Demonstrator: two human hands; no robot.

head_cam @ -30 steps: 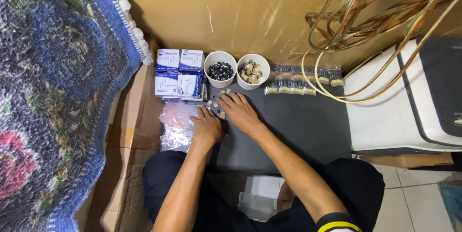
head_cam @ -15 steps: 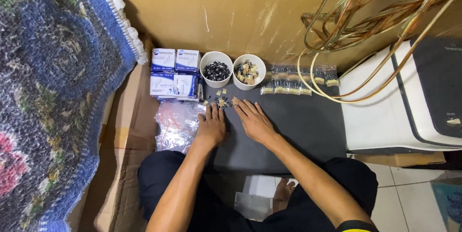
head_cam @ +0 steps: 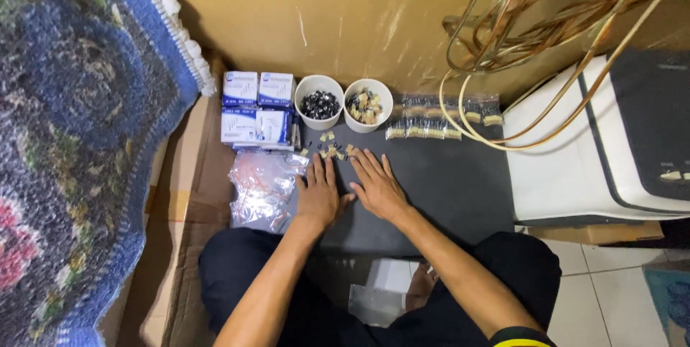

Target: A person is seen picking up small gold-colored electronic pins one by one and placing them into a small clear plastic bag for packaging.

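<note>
Dark grey mat [head_cam: 445, 189], 2 white cups [head_cam: 319, 87], blue floral rug [head_cam: 79, 124], blue-white boxes [head_cam: 256, 108].

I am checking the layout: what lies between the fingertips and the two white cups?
In the head view, small loose beige and dark parts lie scattered on the dark mat between both hands' fingertips and the cups.

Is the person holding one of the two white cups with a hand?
No, both hands, left hand and right hand, lie flat on the dark mat, apart from the cups.

Matt dark mat [head_cam: 445, 181], crinkled glossy clear plastic bags [head_cam: 262, 189], smooth white cups [head_cam: 320, 88], woven fuzzy rug [head_cam: 79, 138], scuffed wooden wall [head_cam: 345, 16] being shown.
</note>
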